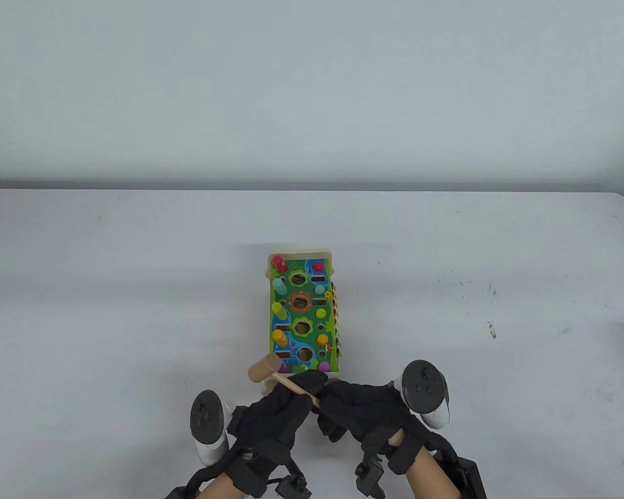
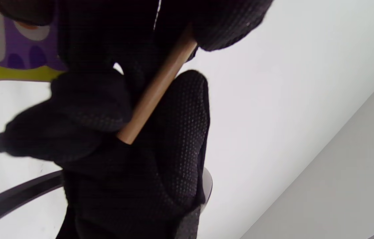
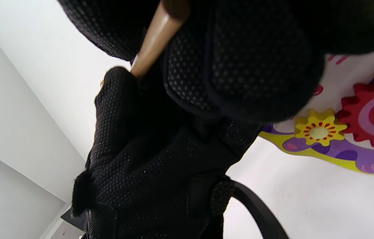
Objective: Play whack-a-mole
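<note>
The whack-a-mole toy stands mid-table, a green board with round holes down its middle and coloured pegs along both long sides. A wooden mallet has its head just above the toy's near left corner. Its handle runs back to the right into both gloves. My left hand grips the handle from the left, and my right hand holds its end. The handle also shows between gloved fingers in the left wrist view and the right wrist view.
The toy's painted side shows in the left wrist view, and a side with red and yellow gears shows in the right wrist view. The white table ends at a far edge against a grey wall, with a rounded right corner.
</note>
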### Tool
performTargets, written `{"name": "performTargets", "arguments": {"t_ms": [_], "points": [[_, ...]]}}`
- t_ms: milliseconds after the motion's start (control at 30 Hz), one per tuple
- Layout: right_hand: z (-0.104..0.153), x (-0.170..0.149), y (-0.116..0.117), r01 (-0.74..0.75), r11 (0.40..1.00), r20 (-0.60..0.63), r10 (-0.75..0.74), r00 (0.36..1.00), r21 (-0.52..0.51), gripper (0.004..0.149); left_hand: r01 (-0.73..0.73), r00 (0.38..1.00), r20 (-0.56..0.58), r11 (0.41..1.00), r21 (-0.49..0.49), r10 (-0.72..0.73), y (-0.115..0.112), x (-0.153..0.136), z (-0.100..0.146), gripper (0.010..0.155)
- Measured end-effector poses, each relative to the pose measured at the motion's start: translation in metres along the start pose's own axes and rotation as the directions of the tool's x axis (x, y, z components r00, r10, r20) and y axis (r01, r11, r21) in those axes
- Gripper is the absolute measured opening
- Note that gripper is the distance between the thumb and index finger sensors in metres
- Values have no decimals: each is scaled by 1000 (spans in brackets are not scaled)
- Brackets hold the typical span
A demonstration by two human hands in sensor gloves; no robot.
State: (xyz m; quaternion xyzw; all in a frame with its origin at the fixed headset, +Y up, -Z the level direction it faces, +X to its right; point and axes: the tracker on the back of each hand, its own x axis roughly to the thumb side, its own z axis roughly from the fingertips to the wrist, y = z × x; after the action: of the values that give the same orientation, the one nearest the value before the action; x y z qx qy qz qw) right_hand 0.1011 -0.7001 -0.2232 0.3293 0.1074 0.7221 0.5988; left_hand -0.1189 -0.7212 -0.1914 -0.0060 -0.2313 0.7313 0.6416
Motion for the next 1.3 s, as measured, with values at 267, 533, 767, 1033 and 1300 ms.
{"name": "performTargets", "arguments": {"t_ms": [267,533,767,1033,1300], "points": [[13,3,-38,-135,959,16,143,990,-249,50,25,999,30,999,20,-26,18,18,4,50],[25,-9,-63,-593,705,-163,581,798,-390,62,204,971,104,972,113,-216,47,38,8,49],[27,-28,-76,-819,514,-324,752,573,-255,71,393,906,93,901,182,-414,71,45,10,50],[28,-41,-84,-891,429,-406,796,449,-145,74,850,522,-27,518,94,-852,89,50,8,53],[28,-41,-83,-878,455,-408,781,473,-146,75,872,487,-40,485,63,-872,99,51,10,53]]}}
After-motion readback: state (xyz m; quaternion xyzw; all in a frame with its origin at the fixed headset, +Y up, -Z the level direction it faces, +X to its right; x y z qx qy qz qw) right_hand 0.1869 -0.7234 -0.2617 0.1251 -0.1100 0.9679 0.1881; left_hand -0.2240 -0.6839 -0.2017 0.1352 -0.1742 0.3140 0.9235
